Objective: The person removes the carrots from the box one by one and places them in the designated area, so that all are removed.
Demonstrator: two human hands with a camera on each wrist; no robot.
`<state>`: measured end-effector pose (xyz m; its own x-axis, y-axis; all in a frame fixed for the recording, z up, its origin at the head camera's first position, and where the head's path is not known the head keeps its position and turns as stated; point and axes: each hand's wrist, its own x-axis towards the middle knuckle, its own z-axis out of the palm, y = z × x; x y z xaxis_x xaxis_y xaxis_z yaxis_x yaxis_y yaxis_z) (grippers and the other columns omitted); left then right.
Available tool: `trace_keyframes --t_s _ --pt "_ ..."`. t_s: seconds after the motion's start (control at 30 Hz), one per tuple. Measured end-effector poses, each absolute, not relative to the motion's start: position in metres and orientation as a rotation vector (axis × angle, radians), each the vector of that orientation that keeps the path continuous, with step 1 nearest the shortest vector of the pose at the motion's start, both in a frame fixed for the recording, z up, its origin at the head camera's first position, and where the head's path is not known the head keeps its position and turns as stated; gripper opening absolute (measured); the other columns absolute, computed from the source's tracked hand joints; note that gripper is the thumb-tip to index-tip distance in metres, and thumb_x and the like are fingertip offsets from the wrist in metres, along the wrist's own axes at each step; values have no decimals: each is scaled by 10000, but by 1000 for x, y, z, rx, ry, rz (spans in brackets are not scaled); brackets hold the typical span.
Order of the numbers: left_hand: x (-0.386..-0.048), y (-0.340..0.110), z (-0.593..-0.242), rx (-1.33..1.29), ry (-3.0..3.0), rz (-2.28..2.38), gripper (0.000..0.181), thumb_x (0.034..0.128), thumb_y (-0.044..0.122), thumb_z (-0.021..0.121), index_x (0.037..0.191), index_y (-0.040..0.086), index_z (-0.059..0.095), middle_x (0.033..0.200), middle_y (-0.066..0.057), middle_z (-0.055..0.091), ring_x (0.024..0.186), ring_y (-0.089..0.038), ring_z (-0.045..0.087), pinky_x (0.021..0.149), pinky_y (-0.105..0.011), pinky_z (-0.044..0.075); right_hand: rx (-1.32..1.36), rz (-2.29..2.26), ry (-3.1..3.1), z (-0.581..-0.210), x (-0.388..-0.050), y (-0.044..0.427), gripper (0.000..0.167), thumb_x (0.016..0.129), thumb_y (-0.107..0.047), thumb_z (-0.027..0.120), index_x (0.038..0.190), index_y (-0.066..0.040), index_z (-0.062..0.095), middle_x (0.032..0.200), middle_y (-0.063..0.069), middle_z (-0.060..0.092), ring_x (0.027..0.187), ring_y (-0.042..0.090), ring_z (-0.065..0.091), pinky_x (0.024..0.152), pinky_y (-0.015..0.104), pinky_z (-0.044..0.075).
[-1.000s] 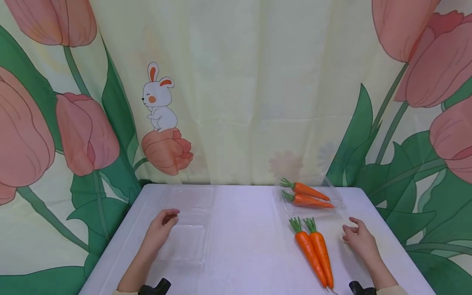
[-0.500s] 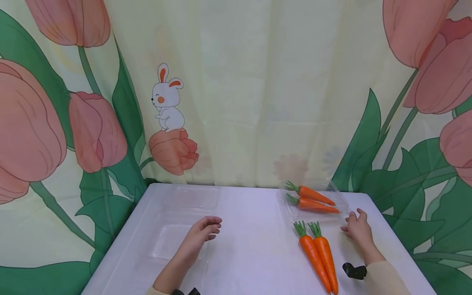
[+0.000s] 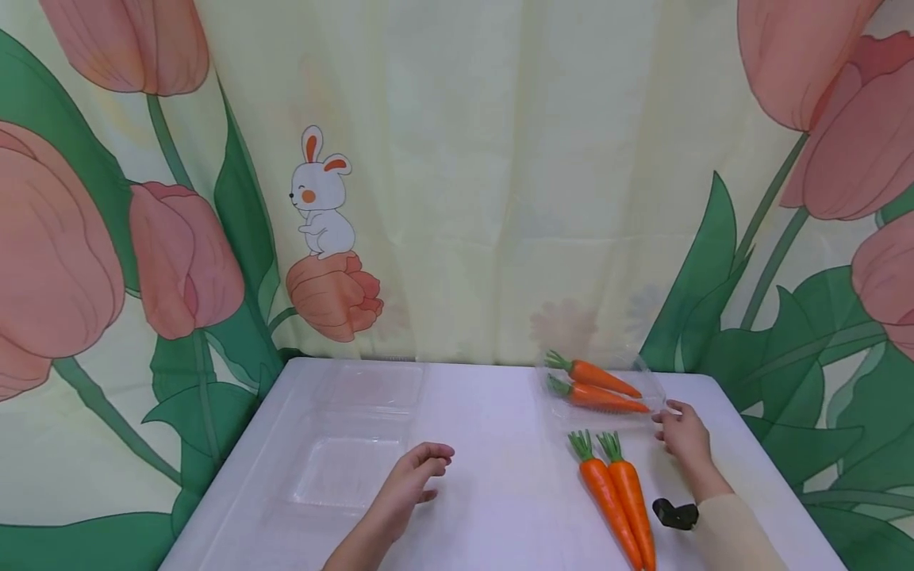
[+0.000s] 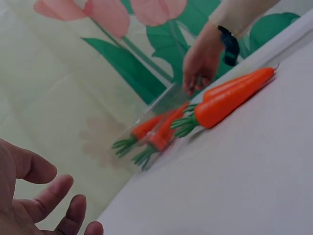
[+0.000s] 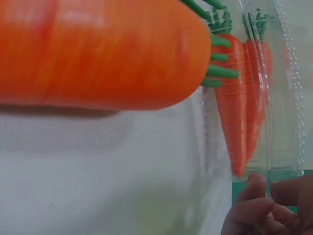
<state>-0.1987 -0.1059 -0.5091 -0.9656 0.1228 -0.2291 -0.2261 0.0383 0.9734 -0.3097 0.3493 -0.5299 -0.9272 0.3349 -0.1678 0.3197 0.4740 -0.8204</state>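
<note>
clear plastic container (image 3: 571,415) sits at the far right of the white table (image 3: 500,444), with 2 carrots (image 3: 604,378) lying side by side in it, green tops toward the left. the right hand (image 3: 687,438) pinches its near right corner between thumb and bent fingers. 2 loose carrots (image 3: 616,503) lie together just in front of it. the left hand (image 3: 408,488) holds nothing, fingers apart and loosely curved, near an open clear box (image 3: 346,472).

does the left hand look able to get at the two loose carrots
Probably yes: the left hand holds nothing, and only white tabletop shows between it and the loose carrots.
</note>
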Motion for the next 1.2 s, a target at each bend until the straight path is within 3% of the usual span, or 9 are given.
trace_keyframes --t_s 0.1,0.3,0.47,0.7,1.2 --pt "-200 -101 -514 -106 2096 2000 303 969 179 580 1222 25 646 1194 -108 648 1127 -273 550 878 -473 439 -583 1519 -2691 -527 -311 343 545 1091 -182 371 1543 104 264 1328 345 580 720 218 606 601 248 529" --pt "-207 -92 -525 -151 2178 1973 298 980 166 586 1214 -11 636 1227 -182 638 1103 -272 553 819 -409 420 -591 1589 -2686 -526 -313 329 549 1077 -178 418 1549 73 290 1303 330 606 607 203 559 593 254 525" --pt "-210 -88 -534 -182 2219 1939 301 984 160 581 1231 -5 621 1245 -191 628 1126 -243 576 918 -480 463 -574 1650 -2688 -524 -313 316 555 1076 -189 445 1552 60 302 1295 319 619 588 189 543 614 256 536" --pt "-211 -97 -538 -229 2228 1923 299 993 184 574 1238 17 612 1237 -172 614 1090 -261 546 783 -350 443 -519 1745 -2685 -521 -314 290 563 1069 -177 484 1548 63 308 1262 305 643 599 166 541 629 222 525" --pt "-218 -115 -544 -366 2244 1968 557 988 194 560 1474 -10 382 1226 -164 558 1067 -263 533 829 -378 462 -546 1877 -2666 -526 -321 237 561 1063 -183 503 1576 -51 317 1242 255 664 571 153 499 592 216 462"
